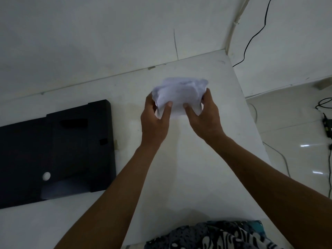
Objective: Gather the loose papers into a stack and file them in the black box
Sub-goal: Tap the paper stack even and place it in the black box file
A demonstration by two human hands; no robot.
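A bundle of white papers point(179, 94), blurred and bowed, is held up above the white table point(188, 168) near its far right part. My left hand point(155, 121) grips the bundle's left side with the thumb on its front. On the right side, my right hand point(204, 115) grips it the same way. The black box point(55, 151) lies flat on the table to the left of my hands, with a round hole in its face. I cannot tell whether the box is open or closed.
A white wall rises just behind the table. The table's right edge drops to a glossy tiled floor point(296, 141) with black cables point(255, 35) and a charger. A patterned cloth point(215, 234) shows at the bottom edge.
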